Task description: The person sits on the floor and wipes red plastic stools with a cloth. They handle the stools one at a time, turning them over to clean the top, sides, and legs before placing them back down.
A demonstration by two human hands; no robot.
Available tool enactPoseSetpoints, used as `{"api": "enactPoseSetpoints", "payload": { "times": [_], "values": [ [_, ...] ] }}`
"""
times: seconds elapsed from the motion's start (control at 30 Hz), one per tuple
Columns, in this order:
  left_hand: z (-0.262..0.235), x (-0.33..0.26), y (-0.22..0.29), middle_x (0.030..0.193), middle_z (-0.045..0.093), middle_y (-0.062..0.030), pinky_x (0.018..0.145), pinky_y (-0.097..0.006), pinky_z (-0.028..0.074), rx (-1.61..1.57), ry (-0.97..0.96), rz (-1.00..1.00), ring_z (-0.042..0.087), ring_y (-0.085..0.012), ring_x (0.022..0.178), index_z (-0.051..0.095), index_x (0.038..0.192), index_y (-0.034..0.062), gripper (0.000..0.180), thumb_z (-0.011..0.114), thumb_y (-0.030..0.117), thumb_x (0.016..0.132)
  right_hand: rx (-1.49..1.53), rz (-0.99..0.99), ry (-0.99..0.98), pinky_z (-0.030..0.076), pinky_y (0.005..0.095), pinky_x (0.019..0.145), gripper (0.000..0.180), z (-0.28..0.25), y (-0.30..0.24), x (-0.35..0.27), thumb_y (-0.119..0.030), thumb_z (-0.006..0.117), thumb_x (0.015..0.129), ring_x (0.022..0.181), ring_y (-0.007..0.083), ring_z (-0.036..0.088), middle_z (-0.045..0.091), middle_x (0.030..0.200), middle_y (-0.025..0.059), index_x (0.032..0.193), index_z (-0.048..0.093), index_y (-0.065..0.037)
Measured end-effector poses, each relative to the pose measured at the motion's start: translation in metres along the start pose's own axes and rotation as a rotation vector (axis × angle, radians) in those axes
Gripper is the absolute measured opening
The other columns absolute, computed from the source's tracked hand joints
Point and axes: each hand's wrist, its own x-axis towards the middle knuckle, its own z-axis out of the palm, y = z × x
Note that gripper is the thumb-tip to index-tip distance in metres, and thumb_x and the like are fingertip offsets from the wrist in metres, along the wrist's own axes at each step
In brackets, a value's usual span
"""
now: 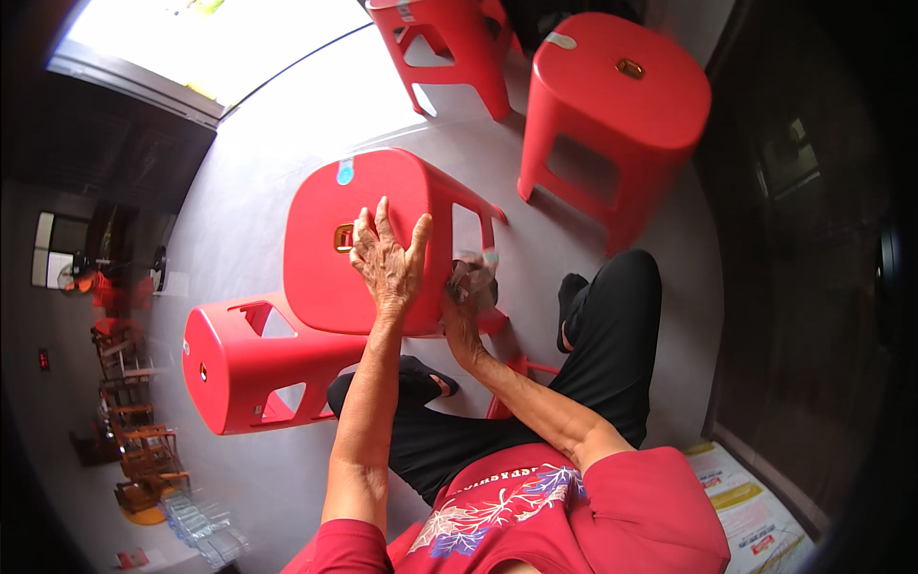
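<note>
Head view looks down on a grey floor (268, 172) that fills most of the picture, with bright light falling on it at the upper left. Largest among the things on it is the upright red plastic stool (612, 105) at the upper right, with another red stool (449, 48) partly cut off by the top edge beside it. A tipped red stool (239, 368) lies on its side at the lower left, its seat facing left.

Between these, in front of the seated person, is the red stool being handled (378, 230): it is tilted over, its seat top turned up toward the camera, its legs pointing right and down, and it rests against the person's black-trousered legs (612, 325).

Left hand (387, 260) lies flat on the seat with fingers spread wide, palm pressed to the plastic just beside the small slot in the middle; its grip holds nothing, only bracing. Right hand (466, 297) is closed around a crumpled brownish cloth (470, 273), pressed against the stool's side near a leg.

Printed papers (755, 517) lie on the floor at the lower right.
</note>
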Motion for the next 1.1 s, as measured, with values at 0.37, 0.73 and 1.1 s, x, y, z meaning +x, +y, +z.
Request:
{"api": "enactPoseSetpoints", "payload": {
  "times": [0.37, 0.73, 1.1],
  "values": [
    [-0.035, -0.013, -0.053, 0.121, 0.055, -0.0141, 0.102, -0.035, 0.035, -0.871, 0.098, -0.079, 0.047, -0.0229, 0.121, 0.047, 0.128, 0.0006, 0.047, 0.041, 0.038, 0.100, -0.905, -0.825, -0.400, 0.025, 0.0527, 0.106, 0.057, 0.002, -0.086, -0.016, -0.024, 0.063, 0.084, 0.138, 0.0371, 0.025, 0.033, 0.144, 0.0217, 0.137, 0.047, -0.008],
    [-0.032, -0.037, -0.070, 0.130, 0.049, -0.0148, 0.103, -0.046, 0.031, 0.013, 0.222, 0.089, 0.042, -0.0325, 0.123, 0.051, 0.124, 0.0048, 0.049, 0.060, 0.037, 0.088, -1.334, -1.120, -0.127, 0.035, 0.0576, 0.100, 0.041, 0.045, -0.120, 0.136, -0.042, 0.051, 0.087, 0.129, 0.0279, 0.043, 0.053, 0.134, 0.0103, 0.118, 0.065, -0.019],
    [-0.022, -0.035, -0.076, 0.122, 0.054, -0.0148, 0.101, -0.044, 0.034, -0.071, 0.344, 0.044, 0.047, -0.0308, 0.119, 0.053, 0.118, 0.0029, 0.041, 0.062, 0.027, 0.086, -1.544, -1.111, -0.410, 0.038, 0.0588, 0.096, 0.049, 0.054, -0.126, 0.134, -0.035, 0.050, 0.087, 0.135, 0.0274, 0.035, 0.043, 0.143, 0.0068, 0.133, 0.051, -0.020]
  ]
}}
